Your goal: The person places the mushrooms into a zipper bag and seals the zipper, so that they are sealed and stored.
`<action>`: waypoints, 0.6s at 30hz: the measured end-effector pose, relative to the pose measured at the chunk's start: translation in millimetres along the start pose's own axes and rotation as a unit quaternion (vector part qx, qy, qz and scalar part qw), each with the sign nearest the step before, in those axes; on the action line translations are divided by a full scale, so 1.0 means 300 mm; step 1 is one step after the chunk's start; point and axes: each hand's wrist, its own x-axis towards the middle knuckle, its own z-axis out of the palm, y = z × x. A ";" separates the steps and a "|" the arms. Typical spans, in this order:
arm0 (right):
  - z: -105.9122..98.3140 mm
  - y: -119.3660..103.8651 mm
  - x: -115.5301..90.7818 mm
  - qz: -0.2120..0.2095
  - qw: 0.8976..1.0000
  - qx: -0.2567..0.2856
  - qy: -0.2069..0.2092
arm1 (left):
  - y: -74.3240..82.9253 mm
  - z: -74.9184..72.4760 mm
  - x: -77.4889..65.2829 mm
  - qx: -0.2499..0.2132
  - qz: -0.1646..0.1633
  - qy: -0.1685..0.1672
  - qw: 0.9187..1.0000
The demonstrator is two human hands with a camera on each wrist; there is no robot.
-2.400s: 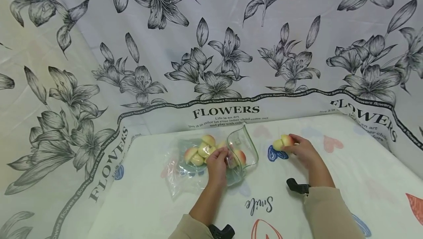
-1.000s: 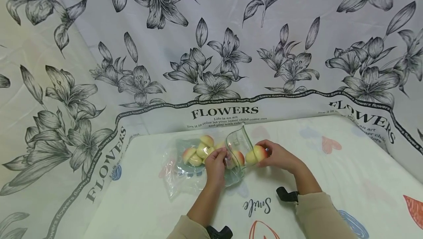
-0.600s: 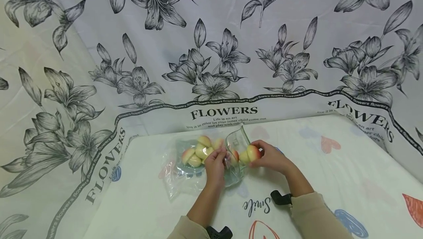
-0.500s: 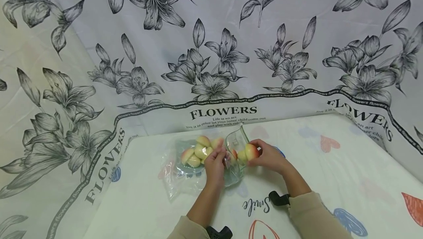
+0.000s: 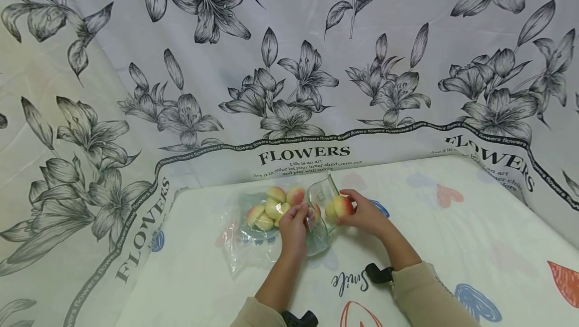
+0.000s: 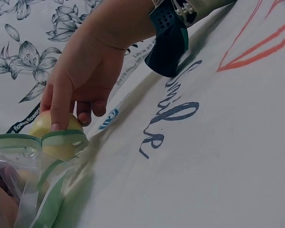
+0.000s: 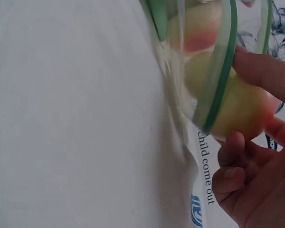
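Note:
My left hand (image 5: 294,230) pinches the near side of a clear zip bag (image 5: 237,249) with a green-edged mouth. Its fingertips are partly hidden behind the plastic. My right hand (image 5: 368,217) grips a yellow, red-tinged mushroom-shaped piece (image 5: 342,206) by its round, reddish end. In the right wrist view, the piece's paler end (image 7: 197,71) is behind the green seal strip (image 7: 223,71), inside the bag's mouth. Several similar pieces (image 5: 274,208) lie together in the bag to the left. One more piece (image 7: 194,26) sits just inside the opening.
The bag lies on a white cloth (image 5: 203,287) printed with hearts and the word Smile. Behind the table hangs a flower-printed curtain (image 5: 244,161). Black wrist mounts (image 5: 379,273) stick out beside both sleeves.
My right hand has come leftward from the cloth with the mushroom-shaped piece, bringing it into the bag's mouth. The left hand has kept its pinch on the bag almost in place.

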 end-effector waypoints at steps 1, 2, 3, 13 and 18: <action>0.001 0.002 0.000 -0.004 1.000 -0.001 -0.003 | -0.001 0.000 0.001 -0.001 0.000 0.000 1.000; 0.001 0.004 0.000 -0.007 1.000 -0.002 -0.006 | 0.000 -0.001 0.001 0.002 0.000 0.001 1.000; 0.001 0.005 0.000 -0.008 1.000 -0.001 -0.009 | -0.001 -0.001 0.002 0.003 0.001 0.000 1.000; 0.001 0.016 0.002 0.019 0.999 0.035 0.008 | 0.000 -0.001 -0.004 0.012 0.012 -0.003 1.000; 0.010 0.010 0.006 0.017 0.999 0.009 0.044 | -0.004 -0.002 -0.002 0.011 0.012 -0.005 1.000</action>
